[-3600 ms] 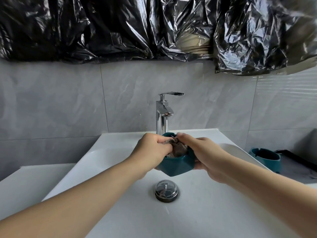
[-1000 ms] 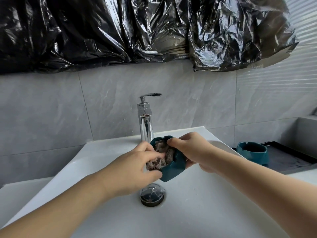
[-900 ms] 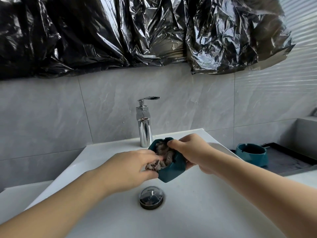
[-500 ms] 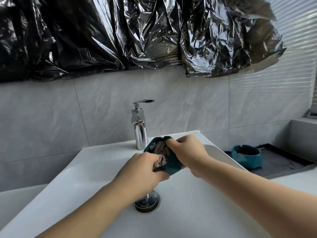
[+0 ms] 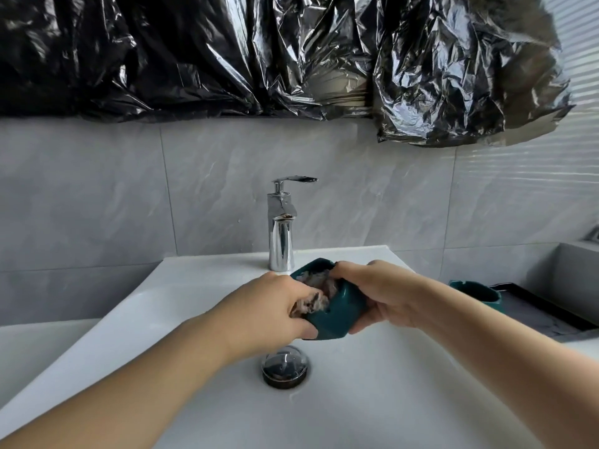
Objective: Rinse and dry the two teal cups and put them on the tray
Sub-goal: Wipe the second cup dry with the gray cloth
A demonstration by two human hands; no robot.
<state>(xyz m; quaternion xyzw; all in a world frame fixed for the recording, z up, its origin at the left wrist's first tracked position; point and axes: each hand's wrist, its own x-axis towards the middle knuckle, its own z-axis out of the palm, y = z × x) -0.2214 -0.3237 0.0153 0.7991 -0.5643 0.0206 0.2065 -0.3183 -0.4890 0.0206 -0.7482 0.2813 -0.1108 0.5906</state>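
Presently the left hand (image 5: 272, 311) has its fingers curled around a grey-brown cloth (image 5: 312, 291), which is bunched and pushed into the mouth of a teal cup (image 5: 334, 315); its thumb lies against the cup's near wall. The right hand (image 5: 382, 294) grips the same cup from the right side, thumb over the rim at the top and fingers wrapped beneath the base. The cup is tilted, its opening turned toward the left hand, and it is held clear of the basin, above the white sink (image 5: 201, 400) and just in front of the tap. Most of the cup's interior is hidden by the cloth.

Directly below the hands sits a round chrome drain plug (image 5: 284, 366) in the sink floor. Behind the cup stands a chrome faucet (image 5: 281, 234) on the sink's back ledge, its lever handle pointing to the right; no water shows at the spout.

Well to the right, past the right forearm, a second teal cup (image 5: 476, 293) stands upright at the near-left end of a dark tray (image 5: 547, 312) on the counter beside the sink. The forearm hides its lower left part.

Grey tiles (image 5: 97, 196) cover the wall, and crumpled black plastic sheeting (image 5: 227, 53) hangs across the top.
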